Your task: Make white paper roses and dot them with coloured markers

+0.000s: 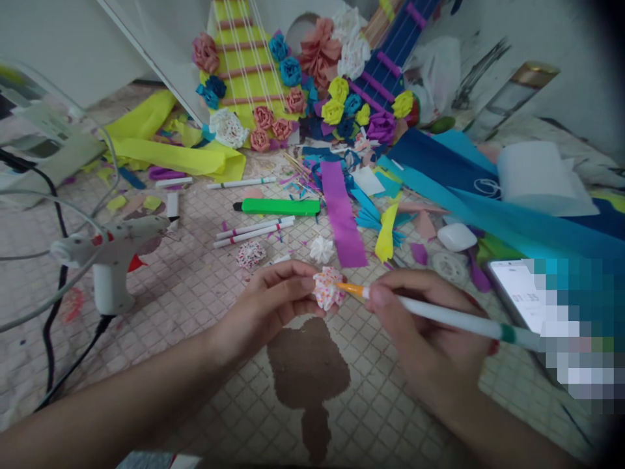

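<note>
My left hand (276,296) pinches a small white paper flower (328,288) speckled with orange and pink, at the centre of the head view. A white marker (444,314) with a green band is gripped in my right hand (434,319), its orange tip touching the flower's right side. Just behind the flower lie a plain white paper flower (321,249) and a white one with dark red speckles (250,254). Slim white markers (254,232) and a thick green highlighter (280,207) rest further back.
A glue gun (112,251) with cables stands at the left. Purple paper (343,215), blue paper (469,195) and scraps lie behind. Flower-decorated yellow (244,58) and blue (400,45) stringed shapes stand at the back. At the right are a phone (517,296) and a white roll (534,172).
</note>
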`<state>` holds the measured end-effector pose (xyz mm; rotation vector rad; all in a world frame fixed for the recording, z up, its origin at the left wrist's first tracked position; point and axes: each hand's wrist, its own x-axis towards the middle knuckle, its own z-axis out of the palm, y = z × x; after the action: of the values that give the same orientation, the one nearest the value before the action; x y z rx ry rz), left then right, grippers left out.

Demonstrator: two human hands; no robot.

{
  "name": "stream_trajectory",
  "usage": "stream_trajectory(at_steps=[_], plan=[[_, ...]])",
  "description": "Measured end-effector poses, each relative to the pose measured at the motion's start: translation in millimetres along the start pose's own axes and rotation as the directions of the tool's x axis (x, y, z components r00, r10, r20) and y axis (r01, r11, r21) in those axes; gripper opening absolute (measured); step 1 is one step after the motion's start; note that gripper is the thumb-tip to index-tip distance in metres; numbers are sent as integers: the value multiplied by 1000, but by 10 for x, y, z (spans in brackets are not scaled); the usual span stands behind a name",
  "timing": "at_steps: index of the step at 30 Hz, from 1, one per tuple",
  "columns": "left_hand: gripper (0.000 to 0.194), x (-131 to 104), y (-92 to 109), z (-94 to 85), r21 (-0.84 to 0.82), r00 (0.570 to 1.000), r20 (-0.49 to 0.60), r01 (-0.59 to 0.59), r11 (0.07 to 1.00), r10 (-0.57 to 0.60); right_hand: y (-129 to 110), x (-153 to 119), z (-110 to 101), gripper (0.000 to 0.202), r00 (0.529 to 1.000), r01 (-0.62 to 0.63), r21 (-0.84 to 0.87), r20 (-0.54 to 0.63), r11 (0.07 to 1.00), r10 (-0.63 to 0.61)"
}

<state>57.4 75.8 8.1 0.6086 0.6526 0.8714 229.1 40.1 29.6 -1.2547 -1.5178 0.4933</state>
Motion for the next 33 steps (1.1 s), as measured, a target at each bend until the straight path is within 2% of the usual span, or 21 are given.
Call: stream_trajectory(at_steps=[2, 5, 9, 12, 19, 22, 26, 28, 31, 33], plan=[[9, 3, -2, -6, 0, 1000, -9, 8, 1000, -8, -8, -2, 4, 4, 1000, -6, 10, 0, 1000, 6], [8, 10, -6, -9, 0, 1000, -8, 14, 1000, -14, -10, -4, 8, 4, 997, 13, 27, -78, 1000, -11], [10, 20, -9, -10, -18, 1000, -13, 17, 1000, -17, 4, -5, 10, 5, 1000, -21, 25, 1, 999, 21], [8, 19, 0, 4, -39, 1000, -5, -6, 999, 5, 8, -9, 1, 5, 999, -10, 45, -33, 999, 11], [6, 17, 26, 36, -52, 1000, 16, -6, 999, 7, -32, 2, 7, 6, 1000, 8, 66, -10, 998, -7], [7, 44, 16, -1, -81, 1000, 1, 17, 997, -17, -14, 5, 21, 5, 998, -56, 97, -26, 994, 58], [12, 92, 5, -47, -103, 992, -71, 100, 990, -107, 72, 30, 28, 9, 972, -136, 232, -156, 963, 174], [16, 100, 1, -48, -68, 986, -120, 109, 992, -116, 124, 60, 32, 10, 961, -179, 296, -152, 938, 231], [17, 91, 11, -34, 39, 988, -148, 57, 998, -51, 188, 120, 39, 10, 945, -242, 353, -126, 904, 302], [20, 89, 53, -44, 219, 990, -133, -16, 976, 46, 217, 165, 39, 10, 937, -250, 385, -133, 888, 322]])
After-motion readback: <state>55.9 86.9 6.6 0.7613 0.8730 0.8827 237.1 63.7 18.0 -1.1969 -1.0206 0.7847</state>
